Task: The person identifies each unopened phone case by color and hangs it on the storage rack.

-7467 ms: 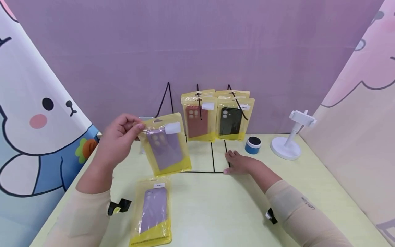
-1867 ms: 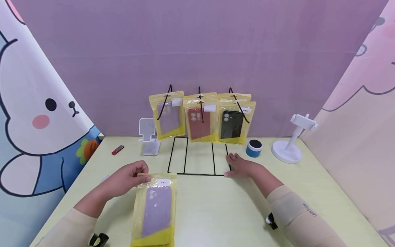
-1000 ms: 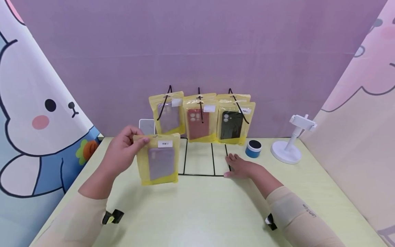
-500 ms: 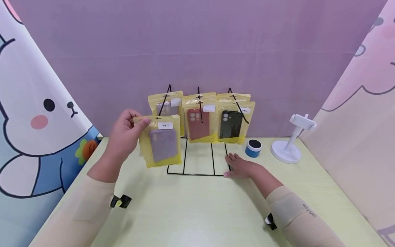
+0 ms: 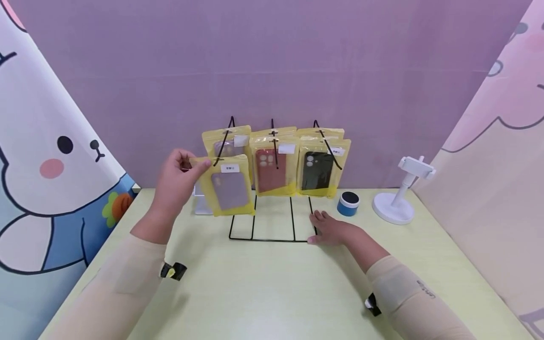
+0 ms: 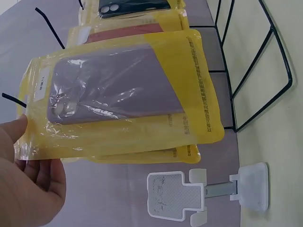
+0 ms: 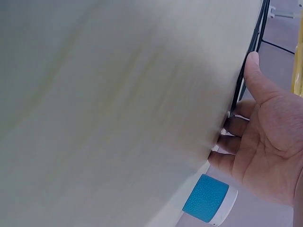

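Observation:
My left hand [image 5: 176, 177] pinches the top corner of a yellow packet with a purple phone case [image 5: 228, 185] [image 6: 118, 94], held in the air just in front of the left hook of a black wire rack [image 5: 272, 222]. Behind it another purple-case packet [image 5: 227, 139] hangs on that hook. A red-case packet [image 5: 272, 165] and a black-case packet [image 5: 320, 165] hang on the middle and right hooks. My right hand [image 5: 329, 229] [image 7: 265, 142] lies flat on the table, its fingers against the rack's base at its right front corner.
A white phone stand [image 5: 201, 203] [image 6: 208, 194] sits behind the held packet at the left. A blue round speaker [image 5: 348, 203] [image 7: 208, 201] and a white clamp stand [image 5: 397, 193] stand to the right of the rack. Cartoon-printed screens wall both sides of the yellow-green table [image 5: 272, 293].
My left hand lifted the second purple-case packet off the table and carried it up and back towards the rack's left hook. The right hand stayed on the rack's base.

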`<state>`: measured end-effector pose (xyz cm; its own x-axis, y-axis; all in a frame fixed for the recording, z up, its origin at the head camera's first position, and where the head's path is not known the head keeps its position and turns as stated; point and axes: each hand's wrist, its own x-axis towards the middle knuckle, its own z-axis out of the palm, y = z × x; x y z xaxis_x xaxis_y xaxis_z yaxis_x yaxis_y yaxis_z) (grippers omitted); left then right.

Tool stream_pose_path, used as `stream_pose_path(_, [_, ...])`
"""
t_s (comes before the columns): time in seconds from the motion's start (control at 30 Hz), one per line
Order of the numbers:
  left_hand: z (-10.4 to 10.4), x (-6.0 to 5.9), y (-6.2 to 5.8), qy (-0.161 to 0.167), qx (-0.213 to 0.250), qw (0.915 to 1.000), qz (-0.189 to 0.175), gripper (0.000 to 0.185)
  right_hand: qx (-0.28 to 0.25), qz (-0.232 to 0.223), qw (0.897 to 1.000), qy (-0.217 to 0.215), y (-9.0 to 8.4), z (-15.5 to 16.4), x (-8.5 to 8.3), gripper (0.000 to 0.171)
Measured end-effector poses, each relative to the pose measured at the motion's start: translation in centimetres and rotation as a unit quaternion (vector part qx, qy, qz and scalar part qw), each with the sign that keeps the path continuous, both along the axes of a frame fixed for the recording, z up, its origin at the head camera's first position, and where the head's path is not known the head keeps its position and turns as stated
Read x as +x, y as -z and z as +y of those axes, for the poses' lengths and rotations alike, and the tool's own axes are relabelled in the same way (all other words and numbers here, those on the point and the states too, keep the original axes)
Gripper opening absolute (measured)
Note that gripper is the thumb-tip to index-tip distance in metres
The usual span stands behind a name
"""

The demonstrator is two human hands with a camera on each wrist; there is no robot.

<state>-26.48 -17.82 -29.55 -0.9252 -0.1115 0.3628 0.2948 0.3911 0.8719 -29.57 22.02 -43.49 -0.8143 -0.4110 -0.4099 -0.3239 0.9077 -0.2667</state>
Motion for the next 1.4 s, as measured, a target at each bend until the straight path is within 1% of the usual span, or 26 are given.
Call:
stream_pose_path(0.1, [0.2,-0.6,-0.2,-0.019,-0.002,0.9998,-0.005,0.051,0.002,-0.001,1.0,-0.002,-0.1,0.0,0.1,0.091])
stream_pose_path(0.23, [0.4,-1.5,-0.5,-0.041,-0.003,0.9991,-0.014,0.053,0.006,0.0,1.0,-0.003,-0.1,0.0,0.1,0.09])
stream_pose_path(0.4, [0.5,-2.5,-0.7,-0.05,0.001,0.9986,-0.014,0.052,0.005,0.002,1.0,-0.003,-0.1,-0.1,0.1,0.091])
stream_pose_path(0.53, [0.4,-3.2,-0.8,-0.054,0.003,0.9985,-0.001,0.049,0.003,0.002,1.0,-0.005,0.0,-0.2,0.0,0.091])
stream_pose_path(0.63, [0.3,-3.6,-0.9,-0.06,0.003,0.9981,0.007,0.049,0.004,0.003,1.0,-0.006,0.1,-0.1,0.0,0.091])
stream_pose_path(0.77, [0.3,-3.9,-1.1,-0.066,-0.005,0.9978,0.006,0.051,0.005,0.002,1.0,-0.003,0.1,-0.1,0.1,0.091])
stream_pose_path(0.87, [0.4,-3.8,-1.1,-0.063,-0.003,0.9979,0.013,0.05,0.001,0.001,1.0,-0.005,0.1,-0.1,0.2,0.09])
stream_pose_path(0.93, [0.3,-3.7,-0.9,-0.058,0.008,0.998,0.021,0.048,-0.004,0.001,1.0,-0.01,0.1,-0.2,0.2,0.089])
stream_pose_path(1.0, [0.3,-3.6,-0.6,-0.054,0.022,0.9977,0.035,0.045,-0.006,0.001,1.0,-0.011,0.1,-0.2,0.2,0.09])
stream_pose_path(1.1, [0.3,-3.4,0.1,-0.051,0.043,0.9962,0.057,0.043,-0.002,0.004,1.0,-0.01,0.1,-0.2,0.2,0.09])
stream_pose_path(1.2, [0.6,-2.6,1.2,-0.049,0.06,0.9931,0.087,0.039,0.003,0.006,1.0,-0.008,0.2,0.1,0.0,0.09])
stream_pose_path(1.27, [1.1,-1.9,2.0,-0.039,0.063,0.9917,0.105,0.035,0.001,0.004,1.0,-0.006,0.3,0.3,-0.1,0.091])
stream_pose_path(1.33, [1.5,-1.0,2.9,-0.024,0.053,0.9915,0.117,0.033,0.002,-0.001,1.0,0.0,0.3,0.5,-0.2,0.092])
stream_pose_path(1.4, [1.9,-0.1,3.7,-0.007,0.033,0.9919,0.123,0.031,-0.003,-0.004,1.0,0.003,0.4,0.8,-0.2,0.092])
